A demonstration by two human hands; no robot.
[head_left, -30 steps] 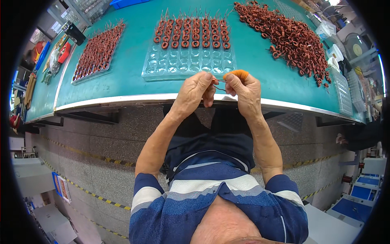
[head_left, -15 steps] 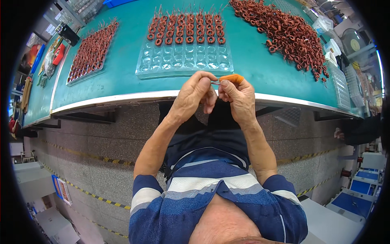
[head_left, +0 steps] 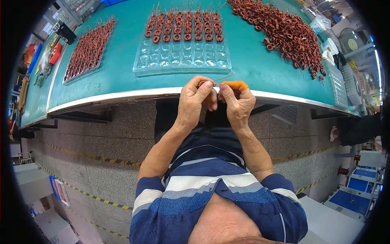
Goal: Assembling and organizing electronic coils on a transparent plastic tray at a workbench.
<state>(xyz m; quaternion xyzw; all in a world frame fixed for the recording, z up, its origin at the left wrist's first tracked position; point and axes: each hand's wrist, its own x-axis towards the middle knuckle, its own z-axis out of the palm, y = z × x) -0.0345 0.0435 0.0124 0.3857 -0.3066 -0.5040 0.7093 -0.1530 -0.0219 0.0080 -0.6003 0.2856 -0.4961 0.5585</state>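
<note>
Just over the table's front edge, my left hand (head_left: 193, 96) pinches a small copper-wound toroid coil (head_left: 202, 83) between thumb and fingers; most of its ring is hidden by them. Two reddish wire leads (head_left: 223, 78) stick out to the right, one slanting up freely. My right hand (head_left: 239, 99) grips the lower lead between thumb and forefinger, and an orange finger cover (head_left: 235, 85) wraps its forefinger. Beyond my hands lies a clear plastic tray (head_left: 183, 70), its far rows filled with upright toroid coils (head_left: 177, 28) and its near pockets bare.
A large heap of loose coils (head_left: 284, 36) spreads over the green table (head_left: 122, 53) at the far right. To the left is another tray full of coils (head_left: 87, 51). Stacked clear trays (head_left: 337, 83) stand at the right edge, near another person's dark sleeve (head_left: 357, 130).
The coil and a free lead slanting up to the right now show at my left fingertips. My left hand has turned slightly. The whole view has shifted a little.
</note>
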